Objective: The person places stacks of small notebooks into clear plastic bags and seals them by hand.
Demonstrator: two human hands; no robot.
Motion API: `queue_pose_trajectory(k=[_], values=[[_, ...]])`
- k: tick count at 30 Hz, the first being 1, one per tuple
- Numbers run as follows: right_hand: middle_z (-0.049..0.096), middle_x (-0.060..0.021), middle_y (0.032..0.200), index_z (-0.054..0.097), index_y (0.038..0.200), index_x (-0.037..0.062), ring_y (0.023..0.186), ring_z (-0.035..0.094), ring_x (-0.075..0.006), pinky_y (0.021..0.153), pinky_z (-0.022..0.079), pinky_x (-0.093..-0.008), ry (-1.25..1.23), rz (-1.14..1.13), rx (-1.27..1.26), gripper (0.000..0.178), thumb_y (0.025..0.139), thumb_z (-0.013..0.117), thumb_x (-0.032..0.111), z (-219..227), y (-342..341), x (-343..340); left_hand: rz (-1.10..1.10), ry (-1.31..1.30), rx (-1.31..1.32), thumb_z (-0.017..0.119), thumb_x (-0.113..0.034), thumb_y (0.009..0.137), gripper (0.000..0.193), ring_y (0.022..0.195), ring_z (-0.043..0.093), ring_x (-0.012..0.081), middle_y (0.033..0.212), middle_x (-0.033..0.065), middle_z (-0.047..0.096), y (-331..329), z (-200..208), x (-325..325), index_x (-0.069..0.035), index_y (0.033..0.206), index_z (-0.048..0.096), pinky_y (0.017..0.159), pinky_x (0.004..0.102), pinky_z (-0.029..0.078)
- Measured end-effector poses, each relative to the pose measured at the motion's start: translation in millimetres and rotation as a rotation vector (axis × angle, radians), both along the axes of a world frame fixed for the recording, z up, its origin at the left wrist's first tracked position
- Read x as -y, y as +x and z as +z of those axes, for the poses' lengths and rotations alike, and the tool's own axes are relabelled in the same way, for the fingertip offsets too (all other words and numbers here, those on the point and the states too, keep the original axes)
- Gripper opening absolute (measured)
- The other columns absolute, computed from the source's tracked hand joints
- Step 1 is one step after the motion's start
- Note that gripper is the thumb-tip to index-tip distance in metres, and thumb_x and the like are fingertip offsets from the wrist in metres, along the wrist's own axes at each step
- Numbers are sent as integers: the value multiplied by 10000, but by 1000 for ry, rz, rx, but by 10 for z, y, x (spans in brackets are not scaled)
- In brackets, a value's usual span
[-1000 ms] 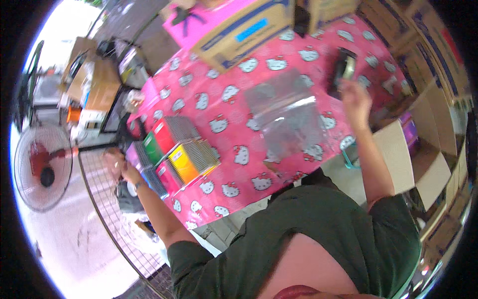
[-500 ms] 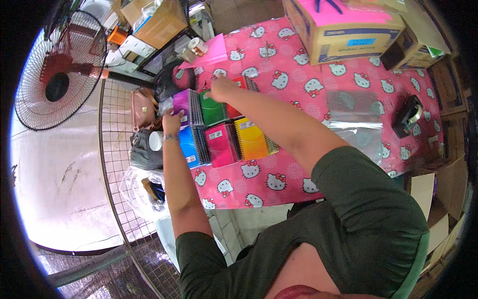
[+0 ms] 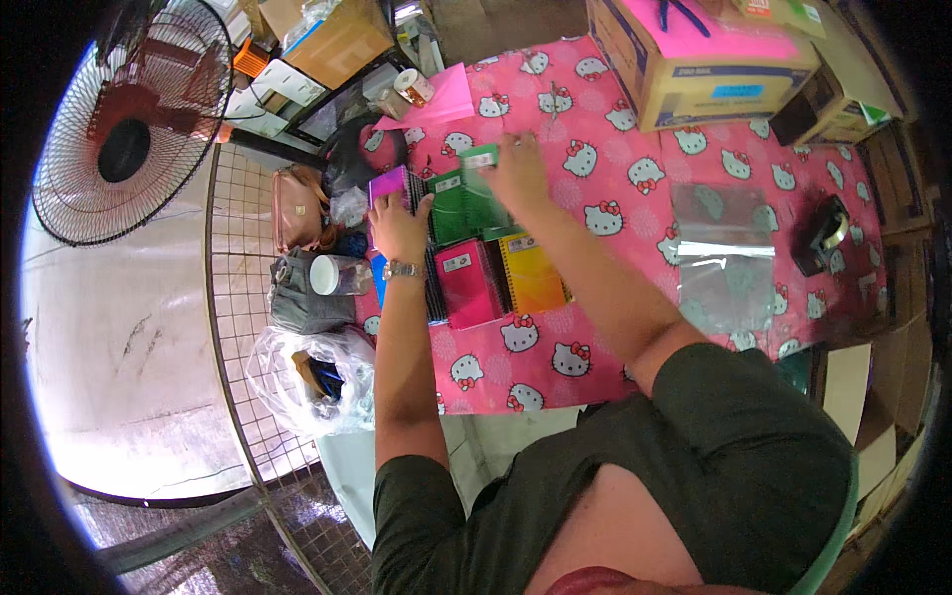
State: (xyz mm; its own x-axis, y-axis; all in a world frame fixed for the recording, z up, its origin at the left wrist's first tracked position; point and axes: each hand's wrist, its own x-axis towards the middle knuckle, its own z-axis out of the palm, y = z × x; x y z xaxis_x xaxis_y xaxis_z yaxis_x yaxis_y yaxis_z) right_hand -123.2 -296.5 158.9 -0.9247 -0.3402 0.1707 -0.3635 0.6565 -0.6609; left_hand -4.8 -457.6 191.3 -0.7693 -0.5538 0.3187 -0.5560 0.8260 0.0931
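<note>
Two rows of small spiral notebooks in stacks lie on the pink cat-print tablecloth (image 3: pixel 456 372). My left hand (image 3: pixel 399 230) rests with fingers spread on the purple notebook (image 3: pixel 387 184) at the back left. My right hand (image 3: pixel 520 177) grips a green notebook (image 3: pixel 478 159), blurred by motion, at the right of the green stack (image 3: pixel 450 210). In the front row are the blue stack (image 3: pixel 379 270), partly under my left forearm, the magenta stack (image 3: pixel 466 290) and the yellow stack (image 3: pixel 535 278). The red stack's place is hidden by my right hand and the green notebook.
Clear plastic sleeves (image 3: pixel 726 268) and a black tape dispenser (image 3: pixel 821 236) lie to the right. Cardboard boxes (image 3: pixel 719 94) stand at the far right. On the left are a white-lidded jar (image 3: pixel 337 276), a pink bag (image 3: pixel 297 208), a plastic bag (image 3: pixel 327 387) and a fan (image 3: pixel 129 139).
My right hand has moved right from the green stack, carrying a green notebook over where the red one showed. My left hand has come to lie flat on the purple notebook.
</note>
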Motion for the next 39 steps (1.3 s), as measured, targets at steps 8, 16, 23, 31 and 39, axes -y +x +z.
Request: queue_pose_trajectory(k=[8,16,23,31,39], values=[[572,-191,1081,489,1087,16,976,576,-377,811,476,-458,-5,-119,115,540,680,766,239,-46,-134,-98,-428,-202,-310,596,-13,712,218,1146,454,391,1093,156,574,232,581,-501,-97,904,657,985,486,320],[562,-188,1096,422,1252,41,1019,575,-311,855,477,-391,-774,367,524,742,614,795,109,578,-49,-235,32,1068,-539,511,104,791,221,917,543,231,1082,105,508,1421,-465,-1371,-55,854,651,716,317,477],[522,-226,1145,442,1226,-1,1099,508,-359,916,433,-433,-141,252,21,760,649,807,333,103,751,-818,314,1780,-1103,572,-21,877,450,943,591,219,1143,111,535,1569,-235,-1632,-61,1270,356,749,318,534],[581,-195,964,496,1015,-8,947,580,-314,804,474,-401,-160,145,157,477,722,769,252,-11,851,-1180,322,1923,-1045,566,-162,914,315,1019,606,276,1119,136,601,1736,-228,-1905,-13,1182,496,828,431,532],[580,-234,1058,281,1357,44,922,625,-357,758,512,-390,-59,652,322,836,736,753,344,500,1219,-709,16,2245,-1277,531,-325,923,462,1098,566,306,1250,128,552,2179,-460,-1886,-34,1275,459,944,492,454]])
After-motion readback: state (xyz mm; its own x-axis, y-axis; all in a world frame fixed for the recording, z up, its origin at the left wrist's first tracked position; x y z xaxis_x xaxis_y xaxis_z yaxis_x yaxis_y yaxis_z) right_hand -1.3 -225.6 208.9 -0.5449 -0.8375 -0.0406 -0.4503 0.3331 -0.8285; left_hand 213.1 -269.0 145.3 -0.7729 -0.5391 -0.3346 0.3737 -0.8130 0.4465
